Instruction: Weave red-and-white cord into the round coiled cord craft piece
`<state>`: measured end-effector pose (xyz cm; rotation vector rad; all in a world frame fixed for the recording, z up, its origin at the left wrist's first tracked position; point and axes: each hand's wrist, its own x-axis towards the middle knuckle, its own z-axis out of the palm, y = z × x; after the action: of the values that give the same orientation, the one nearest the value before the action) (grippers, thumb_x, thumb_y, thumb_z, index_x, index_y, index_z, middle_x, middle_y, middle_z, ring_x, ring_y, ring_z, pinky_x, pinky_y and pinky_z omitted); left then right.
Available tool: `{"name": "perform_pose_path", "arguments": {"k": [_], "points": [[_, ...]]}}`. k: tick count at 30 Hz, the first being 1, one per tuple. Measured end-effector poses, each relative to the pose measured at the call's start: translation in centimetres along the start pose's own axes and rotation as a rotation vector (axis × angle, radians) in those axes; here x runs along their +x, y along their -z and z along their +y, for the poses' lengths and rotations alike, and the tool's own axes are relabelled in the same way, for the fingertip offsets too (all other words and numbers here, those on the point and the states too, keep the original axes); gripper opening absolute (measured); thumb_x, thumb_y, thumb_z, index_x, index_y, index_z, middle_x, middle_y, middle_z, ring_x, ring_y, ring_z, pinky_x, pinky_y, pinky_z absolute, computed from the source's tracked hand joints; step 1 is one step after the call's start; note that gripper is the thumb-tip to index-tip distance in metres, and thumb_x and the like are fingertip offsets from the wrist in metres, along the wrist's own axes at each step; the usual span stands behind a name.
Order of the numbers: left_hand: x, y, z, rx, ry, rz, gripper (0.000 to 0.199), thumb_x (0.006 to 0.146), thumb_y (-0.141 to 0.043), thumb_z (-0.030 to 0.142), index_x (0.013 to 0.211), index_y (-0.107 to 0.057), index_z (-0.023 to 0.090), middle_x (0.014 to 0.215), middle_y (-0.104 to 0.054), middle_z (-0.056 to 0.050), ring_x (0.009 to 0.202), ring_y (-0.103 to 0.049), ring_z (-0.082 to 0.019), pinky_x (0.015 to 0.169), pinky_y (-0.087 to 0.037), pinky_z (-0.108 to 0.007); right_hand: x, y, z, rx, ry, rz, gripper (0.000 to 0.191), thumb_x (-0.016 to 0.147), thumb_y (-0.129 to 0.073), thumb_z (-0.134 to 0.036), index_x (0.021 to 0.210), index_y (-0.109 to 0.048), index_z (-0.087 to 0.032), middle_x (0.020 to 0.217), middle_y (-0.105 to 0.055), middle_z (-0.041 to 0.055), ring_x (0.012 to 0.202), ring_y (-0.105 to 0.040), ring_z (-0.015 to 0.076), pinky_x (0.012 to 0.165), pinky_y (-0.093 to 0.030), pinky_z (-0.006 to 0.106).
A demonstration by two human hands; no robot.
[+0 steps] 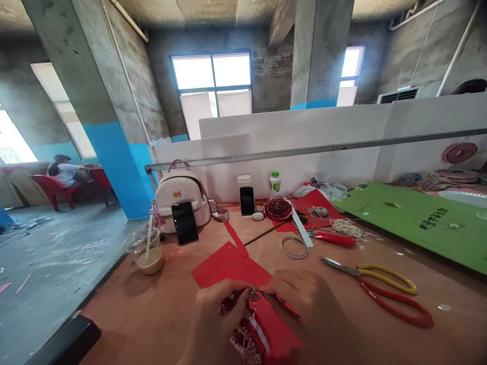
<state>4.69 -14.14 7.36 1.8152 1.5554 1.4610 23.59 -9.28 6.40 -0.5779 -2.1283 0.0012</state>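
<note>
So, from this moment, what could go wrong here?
The cup stands near the left edge of the table; a bump might spill its drink. The phone leaning on the backpack could slide. The patterned piece might slip from the left hand, which seems to grip it only by the fingers.

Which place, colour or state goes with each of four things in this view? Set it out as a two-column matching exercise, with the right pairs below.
Things
1. Glittery red piece
2. Scissors-like tool
3. Small white bottle
4. Backpack

Place, colour or state
A. Topped with a green cap
B. With a dark phone leaning on its front
C. Held in the left hand, the right hand close beside it
D. Yellow and red at the handles

Right pairs: 1-C, 2-D, 3-A, 4-B
</note>
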Motion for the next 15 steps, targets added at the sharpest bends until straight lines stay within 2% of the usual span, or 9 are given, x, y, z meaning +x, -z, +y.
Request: {"name": "perform_pose_path", "arguments": {"k": [6,11,15], "points": [[0.5,0.5,0.2,-0.048,0.040,0.010,0.018,0.079,-0.065,0.025,0.069,-0.080,0.021,0.061,-0.078,0.000,0.054,-0.072,-0.013,0.054,-0.052,-0.014,0.0,-0.5,0.2,0.028,-0.014,0.021,0.024,0.098,-0.048,-0.015,0.082,-0.064,-0.023,0.066,-0.068,-0.0030,0.055,-0.063,0.0145,0.052,-0.038,0.027],[0.4,0.3,0.0,-0.133,0.077,-0.070,0.011,0.073,-0.075,0.025,0.080,-0.082,0.021,0.068,-0.081,-0.002,0.058,-0.075,-0.015,0.056,-0.056,-0.016,-0.2,-0.4,0.4,-0.001,-0.001,0.016,0.025,0.101,-0.047,-0.020,0.082,-0.064,-0.023,0.067,-0.068,-0.0041,0.056,-0.063,0.0133,0.051,-0.039,0.028],[0.2,0.3,-0.1,-0.176,0.112,-0.137,0.021,0.073,-0.075,0.017,0.092,-0.081,0.024,0.064,-0.078,0.003,0.057,-0.072,-0.012,0.057,-0.054,-0.014,0.1,0.9,1.5,-0.101,0.005,0.049,0.023,0.098,-0.049,-0.015,0.083,-0.066,-0.021,0.070,-0.071,-0.0023,0.058,-0.065,0.0151,0.056,-0.040,0.030]]}}
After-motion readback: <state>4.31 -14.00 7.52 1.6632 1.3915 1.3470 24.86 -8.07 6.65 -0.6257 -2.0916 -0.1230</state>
